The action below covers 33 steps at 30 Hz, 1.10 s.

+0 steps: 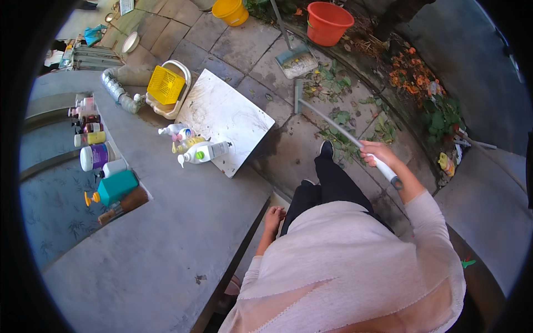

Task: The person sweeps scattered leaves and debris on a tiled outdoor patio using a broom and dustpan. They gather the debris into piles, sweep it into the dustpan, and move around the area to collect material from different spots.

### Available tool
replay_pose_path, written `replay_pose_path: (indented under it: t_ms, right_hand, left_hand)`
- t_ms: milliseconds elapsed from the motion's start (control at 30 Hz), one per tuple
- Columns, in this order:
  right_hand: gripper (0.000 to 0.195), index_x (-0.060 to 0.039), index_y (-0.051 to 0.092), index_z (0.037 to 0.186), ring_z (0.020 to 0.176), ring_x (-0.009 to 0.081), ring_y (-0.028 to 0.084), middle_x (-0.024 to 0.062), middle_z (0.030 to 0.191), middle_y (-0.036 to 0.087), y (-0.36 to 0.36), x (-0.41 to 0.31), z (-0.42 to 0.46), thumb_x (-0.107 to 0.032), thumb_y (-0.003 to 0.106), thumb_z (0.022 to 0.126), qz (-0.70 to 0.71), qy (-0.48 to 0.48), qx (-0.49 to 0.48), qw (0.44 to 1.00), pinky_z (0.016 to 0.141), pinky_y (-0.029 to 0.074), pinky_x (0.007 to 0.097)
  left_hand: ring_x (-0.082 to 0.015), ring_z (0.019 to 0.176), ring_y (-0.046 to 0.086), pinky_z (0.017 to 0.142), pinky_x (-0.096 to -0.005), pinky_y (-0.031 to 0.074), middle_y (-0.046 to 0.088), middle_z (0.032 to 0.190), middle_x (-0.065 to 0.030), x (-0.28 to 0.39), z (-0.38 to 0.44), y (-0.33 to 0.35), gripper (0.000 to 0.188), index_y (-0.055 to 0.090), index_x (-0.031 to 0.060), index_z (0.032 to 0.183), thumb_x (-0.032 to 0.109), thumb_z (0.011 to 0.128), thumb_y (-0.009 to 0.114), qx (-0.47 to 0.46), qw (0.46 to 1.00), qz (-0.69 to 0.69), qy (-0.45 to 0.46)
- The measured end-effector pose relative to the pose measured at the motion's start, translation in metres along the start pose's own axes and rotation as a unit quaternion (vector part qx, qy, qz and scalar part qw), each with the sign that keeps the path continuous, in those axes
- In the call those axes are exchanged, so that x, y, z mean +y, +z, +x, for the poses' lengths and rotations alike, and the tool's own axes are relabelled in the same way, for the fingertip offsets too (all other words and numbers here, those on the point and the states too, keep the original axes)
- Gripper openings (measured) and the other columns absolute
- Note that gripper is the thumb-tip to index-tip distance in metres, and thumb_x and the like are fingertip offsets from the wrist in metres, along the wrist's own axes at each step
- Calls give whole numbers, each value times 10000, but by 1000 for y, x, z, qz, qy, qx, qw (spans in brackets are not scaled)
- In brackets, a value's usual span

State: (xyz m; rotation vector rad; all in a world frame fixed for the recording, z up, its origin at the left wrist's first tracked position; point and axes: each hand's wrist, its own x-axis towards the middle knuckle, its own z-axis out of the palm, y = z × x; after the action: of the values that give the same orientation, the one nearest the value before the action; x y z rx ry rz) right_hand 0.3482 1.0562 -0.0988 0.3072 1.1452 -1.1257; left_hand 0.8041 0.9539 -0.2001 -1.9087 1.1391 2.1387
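My right hand [379,155] is closed around the pole of a long-handled floor tool, just beyond its white grip [385,167]. The narrow grey head [298,96] of that tool rests on the stone paving, beside scattered green leaves [339,85]. Just past it stands a long-handled dustpan [296,62] with some debris in its pan. My left hand [275,216] hangs by my left thigh near the edge of the grey ledge, fingers curled; whether anything is inside them cannot be told.
A red bucket [329,24] and a yellow bucket [230,11] stand at the far side. To the left, bottles [200,150] sit by a white board [233,116], near a yellow basket [165,84]. Plants and orange flowers [412,77] line the right-hand bed.
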Motion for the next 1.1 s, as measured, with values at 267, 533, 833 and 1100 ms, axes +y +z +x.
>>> replay_pose_path:
  t_ms: [267, 533, 833, 1100]
  right_hand:
    - [280, -14, 427, 1067, 448, 64, 409, 39, 647, 462, 103, -43, 162, -46, 537, 811, -6, 5, -100, 995, 364, 329, 200]
    - [139, -40, 397, 753, 425, 50, 410, 12, 606, 442, 180, -62, 301, -95, 482, 848, 237, 147, -165, 946, 354, 371, 159]
    - [232, 22, 473, 990, 435, 105, 435, 65, 623, 479, 132, 18, 177, -66, 552, 790, 146, -36, 76, 986, 363, 362, 222]
    - [519, -47, 333, 1268, 463, 95, 411, 55, 684, 464, 165, 31, 76, -21, 531, 789, 175, -18, 76, 982, 365, 325, 223]
  left_hand:
    - [-100, 731, 539, 683, -223, 429, 600, 817, -42, 88, 13, 31, 157, 567, 40, 929, 137, 873, 457, -20, 998, 15, 53]
    - [-113, 738, 558, 696, -235, 452, 592, 805, -47, 111, 42, -30, 158, 558, 37, 934, 141, 892, 446, -12, 999, 43, 8]
    - [-142, 734, 575, 690, -264, 465, 596, 798, -50, 168, 99, -91, 155, 566, 67, 926, 167, 876, 459, -30, 999, 31, 16]
    - [-112, 709, 558, 654, -241, 457, 591, 788, -32, 227, 134, -73, 137, 570, 74, 912, 161, 873, 471, -122, 990, 71, 25]
